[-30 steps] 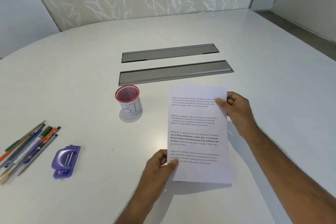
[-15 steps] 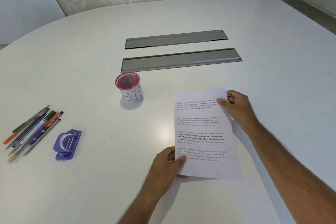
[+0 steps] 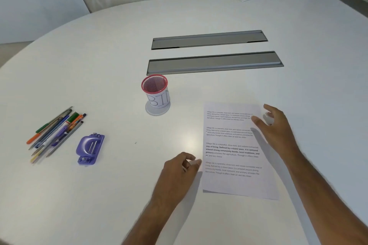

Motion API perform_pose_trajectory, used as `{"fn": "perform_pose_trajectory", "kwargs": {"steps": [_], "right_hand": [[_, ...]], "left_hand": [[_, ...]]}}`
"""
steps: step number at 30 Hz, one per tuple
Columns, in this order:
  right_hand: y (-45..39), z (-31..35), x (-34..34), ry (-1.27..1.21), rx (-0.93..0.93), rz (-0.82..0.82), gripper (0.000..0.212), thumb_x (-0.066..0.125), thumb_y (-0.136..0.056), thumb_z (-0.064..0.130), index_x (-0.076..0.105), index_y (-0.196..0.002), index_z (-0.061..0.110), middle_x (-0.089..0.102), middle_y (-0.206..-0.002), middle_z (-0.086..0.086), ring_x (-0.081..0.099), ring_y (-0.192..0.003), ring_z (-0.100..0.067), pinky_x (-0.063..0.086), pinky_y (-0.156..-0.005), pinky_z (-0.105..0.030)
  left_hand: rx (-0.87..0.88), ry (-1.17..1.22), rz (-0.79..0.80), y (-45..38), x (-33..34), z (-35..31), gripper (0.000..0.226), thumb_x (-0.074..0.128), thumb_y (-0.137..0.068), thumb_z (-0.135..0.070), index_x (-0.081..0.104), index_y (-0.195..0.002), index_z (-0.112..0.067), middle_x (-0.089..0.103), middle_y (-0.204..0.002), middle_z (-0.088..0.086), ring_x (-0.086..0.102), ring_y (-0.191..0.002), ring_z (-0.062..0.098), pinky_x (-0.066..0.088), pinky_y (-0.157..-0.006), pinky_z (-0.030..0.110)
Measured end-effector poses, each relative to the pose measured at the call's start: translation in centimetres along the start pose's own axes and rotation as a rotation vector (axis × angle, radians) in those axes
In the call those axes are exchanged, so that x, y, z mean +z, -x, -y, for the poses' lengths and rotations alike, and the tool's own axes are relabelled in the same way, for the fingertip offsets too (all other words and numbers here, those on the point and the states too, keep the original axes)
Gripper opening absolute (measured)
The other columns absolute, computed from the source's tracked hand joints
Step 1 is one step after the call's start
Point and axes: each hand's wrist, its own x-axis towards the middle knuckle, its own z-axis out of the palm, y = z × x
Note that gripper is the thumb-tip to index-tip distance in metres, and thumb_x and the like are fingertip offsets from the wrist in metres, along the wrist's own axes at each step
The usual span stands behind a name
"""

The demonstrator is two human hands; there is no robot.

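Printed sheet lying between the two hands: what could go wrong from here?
1. The printed sheet lies loose on the smooth white table, and its near left corner looks slightly raised. A brush from the left hand beside it could slide or crease it.
2. The right hand is open with its thumb over the sheet's right edge, with no grip on it. Pulling away carelessly might drag the sheet askew.

Printed sheet (image 3: 232, 139) lying on table (image 3: 103, 61); left hand (image 3: 179, 171), right hand (image 3: 275, 128) beside its edges, fingers loose.
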Motion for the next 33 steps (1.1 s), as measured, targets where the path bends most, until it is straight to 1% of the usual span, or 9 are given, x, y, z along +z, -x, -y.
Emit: {"fn": "perform_pose_trajectory", "kwargs": {"steps": [5, 10, 13, 16, 20, 23, 26, 30, 33], "right_hand": [[2.5, 1.2, 2.1, 0.031, -0.121, 0.005, 0.037, 0.076, -0.096, 0.02, 0.066, -0.131, 0.019, 0.058, -0.132, 0.002, 0.058, -0.118, -0.023, 0.046, -0.109, -0.048], [4.2, 3.6, 5.4, -0.001, -0.189, 0.057, 0.026, 0.076, -0.095, 0.018, 0.067, -0.116, 0.029, 0.061, -0.115, 0.009, 0.06, -0.102, -0.019, 0.052, -0.101, -0.049], [5.4, 5.0, 7.8, 0.005, -0.219, 0.084, 0.021, 0.078, -0.093, 0.017, 0.069, -0.11, 0.025, 0.062, -0.112, 0.009, 0.061, -0.099, -0.018, 0.05, -0.099, -0.055], [6.9, 6.6, 10.5, 0.002, -0.255, 0.132, 0.02, 0.08, -0.091, 0.015, 0.069, -0.103, 0.027, 0.064, -0.109, 0.009, 0.061, -0.095, -0.019, 0.048, -0.099, -0.06], [9.1, 8.1, 14.3, 0.022, -0.297, 0.225, 0.02, 0.081, -0.09, 0.014, 0.07, -0.1, 0.027, 0.066, -0.103, 0.009, 0.063, -0.091, -0.019, 0.045, -0.101, -0.061], [10.2, 9.2, 16.9, 0.059, -0.327, 0.298, 0.021, 0.08, -0.091, 0.017, 0.068, -0.098, 0.032, 0.069, -0.102, 0.008, 0.063, -0.088, -0.016, 0.042, -0.105, -0.055], [10.7, 9.9, 19.3, 0.109, -0.346, 0.38, 0.011, 0.077, -0.093, 0.022, 0.07, -0.099, 0.029, 0.071, -0.099, 0.009, 0.065, -0.088, -0.013, 0.041, -0.103, -0.041], [10.6, 11.1, 22.0, 0.128, -0.338, 0.482, 0.011, 0.074, -0.096, 0.021, 0.075, -0.106, 0.018, 0.072, -0.097, 0.003, 0.065, -0.084, -0.01, 0.048, -0.081, -0.02], [10.4, 11.9, 24.0, 0.196, -0.365, 0.497, 0.013, 0.073, -0.096, 0.022, 0.076, -0.108, 0.018, 0.073, -0.099, 0.002, 0.065, -0.083, -0.006, 0.045, -0.075, -0.008]], "left_hand": [[0.061, -0.125, -0.191, -0.7, -3.0, 2.0, 0.015, 0.067, -0.097, -0.05, 0.071, -0.103, -0.037, 0.069, -0.082, -0.015, 0.062, -0.071, 0.007, 0.059, -0.074, 0.034], [0.154, -0.266, -0.337, -1.6, -6.4, 4.5, 0.024, 0.07, -0.097, -0.04, 0.069, -0.118, -0.03, 0.064, -0.099, -0.019, 0.058, -0.101, 0.014, 0.047, -0.085, 0.029], [0.23, -0.43, -0.437, -2.0, -8.1, 6.0, 0.035, 0.076, -0.094, -0.031, 0.067, -0.125, -0.019, 0.065, -0.109, -0.006, 0.054, -0.105, 0.02, 0.046, -0.091, 0.037], [0.228, -0.519, -0.488, -2.8, -9.9, 7.0, 0.048, 0.077, -0.092, -0.035, 0.064, -0.132, -0.013, 0.065, -0.124, 0.002, 0.057, -0.116, 0.028, 0.045, -0.095, 0.045], [0.239, -0.57, -0.428, -3.8, -11.6, 8.4, 0.071, 0.055, -0.1, -0.055, 0.052, -0.149, -0.004, 0.055, -0.152, 0.014, 0.045, -0.146, 0.035, 0.037, -0.117, 0.05], [0.182, -0.574, -0.286, -4.6, -12.5, 9.4, 0.094, 0.034, -0.098, -0.07, 0.023, -0.165, -0.007, 0.023, -0.175, 0.009, 0.01, -0.163, 0.025, 0.01, -0.129, 0.039], [0.197, -0.614, -0.222, -5.2, -13.0, 10.6, 0.107, 0.027, -0.091, -0.079, 0.006, -0.168, -0.009, 0.0, -0.178, 0.003, -0.01, -0.163, 0.019, -0.002, -0.131, 0.037], [0.208, -0.634, -0.184, -5.2, -13.3, 11.7, 0.112, 0.019, -0.088, -0.086, -0.006, -0.167, -0.011, -0.013, -0.177, 0.001, -0.018, -0.161, 0.017, -0.005, -0.132, 0.037], [0.236, -0.694, -0.185, -5.2, -13.3, 12.1, 0.114, 0.015, -0.089, -0.087, -0.006, -0.167, -0.007, -0.011, -0.177, 0.004, -0.013, -0.162, 0.02, -0.003, -0.132, 0.04]]}}
